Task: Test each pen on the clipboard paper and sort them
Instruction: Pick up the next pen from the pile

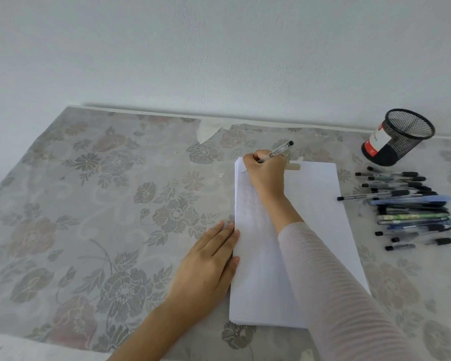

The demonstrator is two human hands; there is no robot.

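A stack of white paper [320,230] lies on a clipboard whose clip [293,165] shows at the top edge. My right hand [264,175] grips a clear pen with a black cap end [280,150], its tip down at the paper's top left corner beside a small ink mark. My left hand [208,261] lies flat on the table, fingers pressing the paper's left edge. Several pens [409,204] lie in a loose pile to the right of the paper.
A black mesh pen holder [399,136] with a red and white label stands at the back right, near the wall. A floral tablecloth [102,204] covers the table. The white wall runs along the table's far edge.
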